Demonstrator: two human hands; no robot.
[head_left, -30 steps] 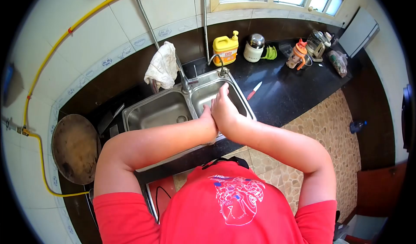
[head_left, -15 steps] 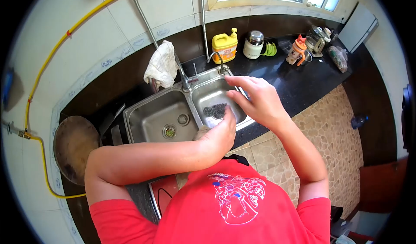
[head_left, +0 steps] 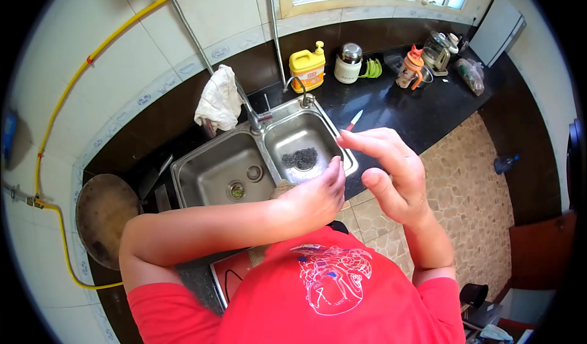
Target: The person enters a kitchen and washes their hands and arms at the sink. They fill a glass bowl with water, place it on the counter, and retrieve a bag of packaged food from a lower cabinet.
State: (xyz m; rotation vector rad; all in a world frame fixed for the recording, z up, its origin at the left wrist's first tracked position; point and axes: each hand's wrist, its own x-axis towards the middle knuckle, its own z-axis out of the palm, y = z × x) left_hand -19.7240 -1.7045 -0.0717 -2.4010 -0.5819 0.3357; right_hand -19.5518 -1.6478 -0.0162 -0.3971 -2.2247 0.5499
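My left hand [head_left: 317,191] reaches across the near edge of the right sink basin [head_left: 293,133]. Its fingers are stretched out close together, with nothing visible in them. To its right, my right hand [head_left: 391,172] is raised over the counter edge, thumb and fingers apart, holding nothing. A gap separates the two hands. On the bottom of the basin lies a dark, wiry clump [head_left: 299,159], like steel wool, touched by neither hand. Behind my right hand a small knife [head_left: 354,120] with a red handle lies on the black counter.
The left basin [head_left: 211,167] has greenish scraps in its drain. A faucet [head_left: 257,121] stands between the basins, beside a hanging white cloth [head_left: 220,99]. A yellow jug [head_left: 307,69], a white canister [head_left: 348,66] and an orange-lidded cup [head_left: 409,69] line the back. A wok [head_left: 109,219] is at left.
My right hand has moved down and right, uncovering the knife. My left hand has shifted slightly right, away from the dark clump. The whole view has shifted a little.
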